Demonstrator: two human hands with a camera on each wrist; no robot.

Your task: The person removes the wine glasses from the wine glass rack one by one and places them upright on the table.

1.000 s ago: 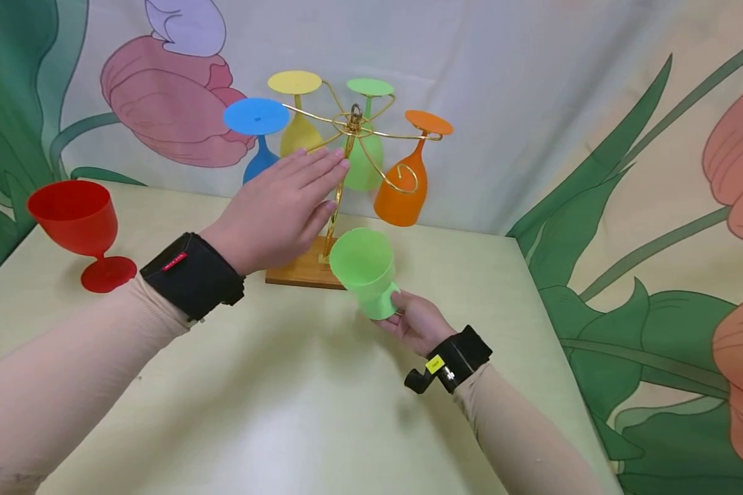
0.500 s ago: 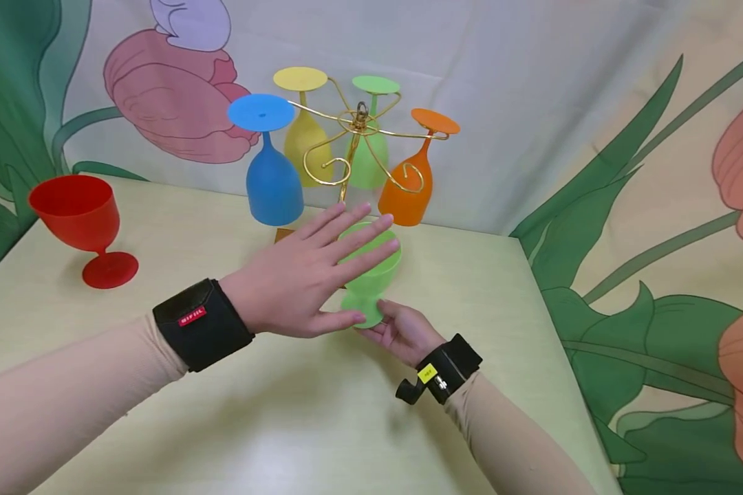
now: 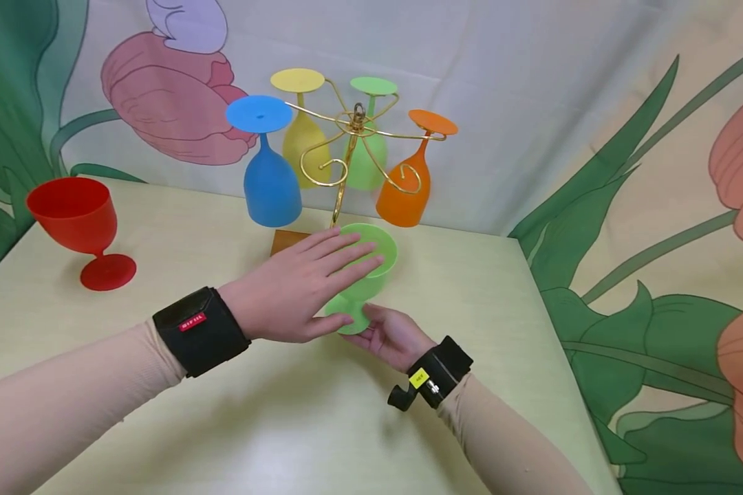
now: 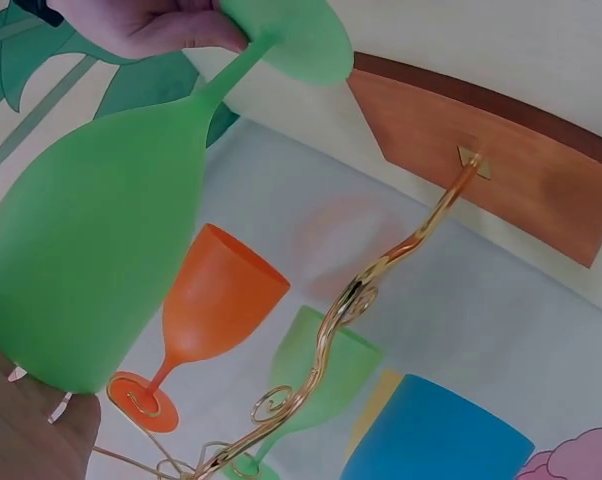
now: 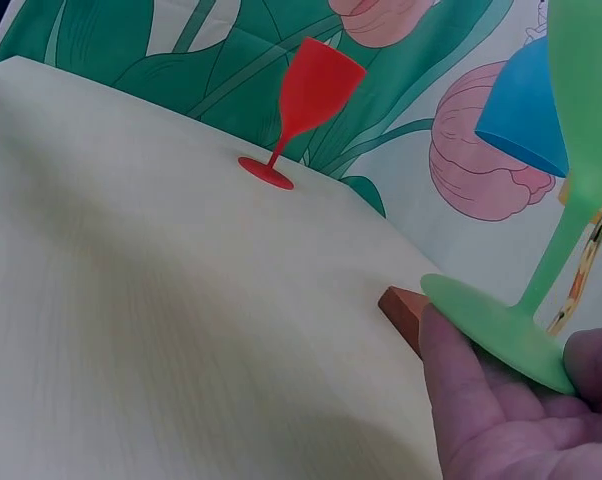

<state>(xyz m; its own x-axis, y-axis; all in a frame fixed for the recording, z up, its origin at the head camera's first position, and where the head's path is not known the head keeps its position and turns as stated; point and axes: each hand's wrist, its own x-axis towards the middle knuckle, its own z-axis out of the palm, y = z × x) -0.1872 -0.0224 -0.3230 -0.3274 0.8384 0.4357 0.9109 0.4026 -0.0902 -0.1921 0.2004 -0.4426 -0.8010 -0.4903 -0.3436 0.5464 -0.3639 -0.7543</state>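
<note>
My right hand [image 3: 402,338] pinches a light green plastic goblet [image 3: 371,285] by its round foot. Upright and slightly tilted, it stays raised above the table, and the right wrist view shows thumb and fingers on the edge of the foot [image 5: 496,325]. Across the near side of the bowl lies my left hand [image 3: 300,292], fingers straight and slightly spread. In the left wrist view its fingertips [image 4: 76,425] are right at the rim of the bowl [image 4: 101,250]. Behind both hands stands a gold wire glass rack [image 3: 341,185], its wooden base [image 3: 287,240] partly hidden.
Upside down on the rack hang a blue goblet [image 3: 272,185], a yellow goblet [image 3: 303,148], another green goblet [image 3: 371,155] and an orange goblet [image 3: 405,196]. A curled front arm [image 3: 325,183] carries nothing. At left a red goblet [image 3: 80,220] stands on the table [image 3: 235,426].
My left hand has come down from in front of the rack to the green goblet, fingers spreading. The right hand has shifted slightly left and down, turning the goblet more upright.
</note>
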